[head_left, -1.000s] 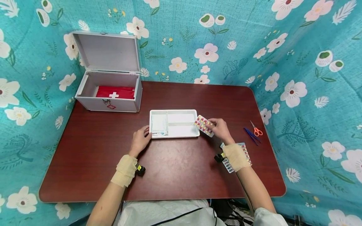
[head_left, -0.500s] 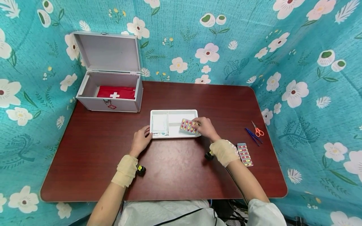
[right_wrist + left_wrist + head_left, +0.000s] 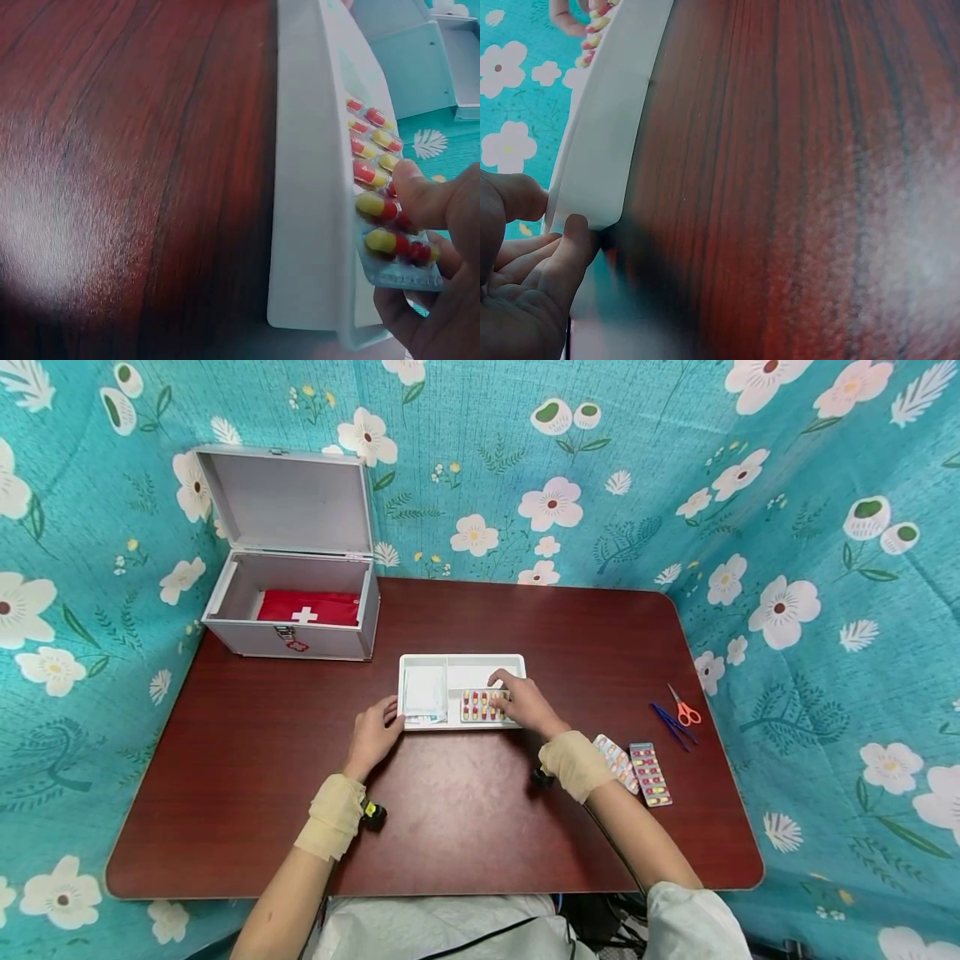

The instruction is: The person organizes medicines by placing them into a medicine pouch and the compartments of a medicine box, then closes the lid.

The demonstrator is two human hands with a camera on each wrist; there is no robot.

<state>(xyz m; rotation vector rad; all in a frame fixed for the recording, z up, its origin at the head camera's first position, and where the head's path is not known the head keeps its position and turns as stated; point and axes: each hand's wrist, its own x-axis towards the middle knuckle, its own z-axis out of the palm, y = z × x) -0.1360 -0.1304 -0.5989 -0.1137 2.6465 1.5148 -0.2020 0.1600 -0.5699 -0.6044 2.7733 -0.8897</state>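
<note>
A white divided tray (image 3: 471,671) lies mid-table, with flat clear packets (image 3: 424,689) in its left compartment. My left hand (image 3: 371,735) holds the tray's left front corner; in the left wrist view its thumb and fingertips sit at the tray's end. At the front right compartment, my right hand (image 3: 528,704) pinches a blister pack (image 3: 474,706) of red-and-yellow capsules. From the right wrist, the thumb (image 3: 420,196) presses on the pack's capsule side while other fingers reach behind it. The hand covers the pack's right end in the head view.
On the right lie another capsule blister pack (image 3: 651,774) and a paler blister pack (image 3: 613,760), partly behind the right wrist. Orange-handled scissors (image 3: 686,714) and blue tweezers (image 3: 670,725) are farther right. An open silver case (image 3: 292,642) with a red pouch (image 3: 318,608) stands back left.
My right hand has carried the capsule blister pack leftward from beside the tray into its front right compartment. The packs under the right forearm have come into view. The left hand stays put.
</note>
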